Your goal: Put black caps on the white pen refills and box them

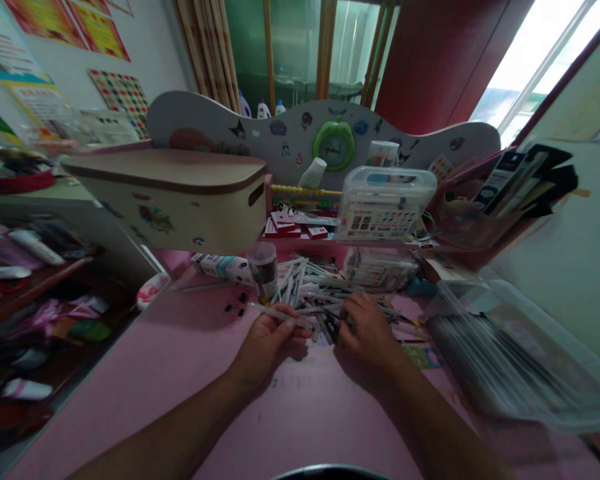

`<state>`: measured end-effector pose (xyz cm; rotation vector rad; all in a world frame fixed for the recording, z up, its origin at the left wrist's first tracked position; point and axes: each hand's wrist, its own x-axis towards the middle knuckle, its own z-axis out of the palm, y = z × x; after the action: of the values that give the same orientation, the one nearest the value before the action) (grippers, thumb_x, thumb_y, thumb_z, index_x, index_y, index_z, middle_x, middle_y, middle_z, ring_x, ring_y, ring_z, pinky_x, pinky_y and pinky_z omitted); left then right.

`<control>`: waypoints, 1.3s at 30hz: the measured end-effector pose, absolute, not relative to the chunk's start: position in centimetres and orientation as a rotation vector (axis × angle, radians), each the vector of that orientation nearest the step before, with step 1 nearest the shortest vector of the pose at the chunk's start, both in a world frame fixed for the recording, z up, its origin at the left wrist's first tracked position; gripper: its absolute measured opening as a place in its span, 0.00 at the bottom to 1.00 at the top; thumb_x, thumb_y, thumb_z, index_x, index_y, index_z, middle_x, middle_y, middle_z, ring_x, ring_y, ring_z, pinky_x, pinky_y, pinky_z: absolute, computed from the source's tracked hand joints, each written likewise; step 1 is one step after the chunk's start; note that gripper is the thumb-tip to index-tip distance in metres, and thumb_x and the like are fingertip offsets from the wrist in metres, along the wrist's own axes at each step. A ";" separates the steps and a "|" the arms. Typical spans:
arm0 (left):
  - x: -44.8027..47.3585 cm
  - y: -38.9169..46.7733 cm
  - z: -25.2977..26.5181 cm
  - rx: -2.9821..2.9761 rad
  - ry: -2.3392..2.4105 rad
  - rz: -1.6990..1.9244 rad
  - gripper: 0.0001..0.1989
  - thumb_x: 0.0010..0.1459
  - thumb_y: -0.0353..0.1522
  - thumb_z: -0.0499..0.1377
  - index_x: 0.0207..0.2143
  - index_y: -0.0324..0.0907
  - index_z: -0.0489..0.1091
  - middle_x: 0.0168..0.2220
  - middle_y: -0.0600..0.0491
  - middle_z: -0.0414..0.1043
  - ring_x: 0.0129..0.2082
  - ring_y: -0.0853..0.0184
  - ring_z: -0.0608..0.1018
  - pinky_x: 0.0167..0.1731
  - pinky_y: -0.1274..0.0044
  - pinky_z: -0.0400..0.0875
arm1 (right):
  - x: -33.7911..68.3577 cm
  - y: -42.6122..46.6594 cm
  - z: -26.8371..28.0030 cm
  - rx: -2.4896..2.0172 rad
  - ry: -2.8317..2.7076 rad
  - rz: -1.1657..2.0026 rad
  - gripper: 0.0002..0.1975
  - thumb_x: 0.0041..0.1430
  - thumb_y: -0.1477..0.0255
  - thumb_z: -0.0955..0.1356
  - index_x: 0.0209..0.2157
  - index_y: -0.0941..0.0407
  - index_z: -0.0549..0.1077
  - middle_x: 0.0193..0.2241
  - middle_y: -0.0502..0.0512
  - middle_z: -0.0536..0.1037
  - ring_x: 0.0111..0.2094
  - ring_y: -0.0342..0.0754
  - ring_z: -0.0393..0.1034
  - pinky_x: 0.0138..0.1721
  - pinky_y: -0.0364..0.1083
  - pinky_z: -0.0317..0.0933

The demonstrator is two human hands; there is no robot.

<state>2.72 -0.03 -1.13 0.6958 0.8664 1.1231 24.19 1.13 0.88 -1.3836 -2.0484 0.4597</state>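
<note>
My left hand [267,343] pinches a slim, translucent pen barrel [261,309] between thumb and fingers, with its free end pointing left. My right hand [367,337] is curled at the front of a pile of pens [300,283], fingertips turned down. Whatever it grips is hidden behind its fingers. White barrels and several dark pieces make up the pile, spread over the pink desk [300,413]. A clear plastic cup [263,267] with dark contents stands upright behind my left hand. Small black caps [235,307] lie left of it.
On the right sits a clear plastic bin [555,413] with rows of dark pens. A beige lidded box [180,207] rests at the upper left. The shelf holds a clear carry case [387,207] and red boxes [283,230]. A dark round rim [330,472] shows at the bottom.
</note>
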 end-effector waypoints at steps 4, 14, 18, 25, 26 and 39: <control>2.6 0.2 -1.1 0.674 0.900 1.148 0.23 0.52 0.43 0.69 0.40 0.44 0.60 0.32 0.48 0.83 0.25 0.62 0.83 0.21 0.75 0.77 | 22.9 -0.1 0.4 -1.167 -1.657 1.057 0.04 0.54 0.73 0.66 0.29 0.54 0.64 0.25 0.48 0.66 0.25 0.43 0.60 0.28 0.43 0.56; 2.8 0.2 -0.6 0.618 0.872 1.256 0.21 0.53 0.40 0.69 0.38 0.42 0.62 0.30 0.50 0.82 0.25 0.67 0.83 0.21 0.82 0.76 | 22.6 -0.3 0.0 -1.073 -1.149 1.775 0.08 0.49 0.72 0.70 0.33 0.54 0.69 0.18 0.41 0.63 0.16 0.38 0.58 0.18 0.38 0.51; 2.9 0.4 -0.5 0.594 0.878 1.286 0.19 0.54 0.39 0.69 0.38 0.42 0.61 0.30 0.49 0.82 0.26 0.67 0.84 0.23 0.82 0.77 | 23.0 0.1 -0.2 -1.117 -1.250 1.708 0.07 0.50 0.72 0.69 0.33 0.54 0.70 0.21 0.46 0.71 0.18 0.41 0.63 0.19 0.39 0.52; 3.0 0.2 -0.8 0.609 0.945 1.262 0.20 0.54 0.40 0.68 0.39 0.43 0.62 0.31 0.50 0.82 0.27 0.66 0.83 0.25 0.80 0.78 | 22.5 0.0 -0.9 -1.134 -1.325 1.583 0.03 0.50 0.76 0.67 0.30 0.55 0.72 0.23 0.48 0.72 0.23 0.42 0.65 0.22 0.39 0.53; 3.0 0.1 -0.8 0.625 0.955 1.249 0.20 0.54 0.41 0.68 0.40 0.43 0.62 0.31 0.50 0.82 0.27 0.66 0.83 0.25 0.80 0.78 | 22.4 -0.1 -0.9 -1.144 -1.319 1.577 0.03 0.50 0.75 0.67 0.30 0.55 0.72 0.23 0.47 0.72 0.22 0.41 0.64 0.22 0.39 0.53; 3.3 -0.6 -1.0 0.675 0.832 1.097 0.16 0.52 0.39 0.70 0.34 0.40 0.69 0.28 0.51 0.80 0.23 0.68 0.79 0.25 0.77 0.72 | 21.5 -1.1 -1.3 -0.969 -1.135 1.806 0.07 0.54 0.73 0.70 0.33 0.54 0.67 0.22 0.44 0.71 0.21 0.40 0.63 0.23 0.39 0.56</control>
<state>3.32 -0.64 -0.97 0.6753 0.8321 1.0968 21.47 -1.07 -1.28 -0.9686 -1.1346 1.8056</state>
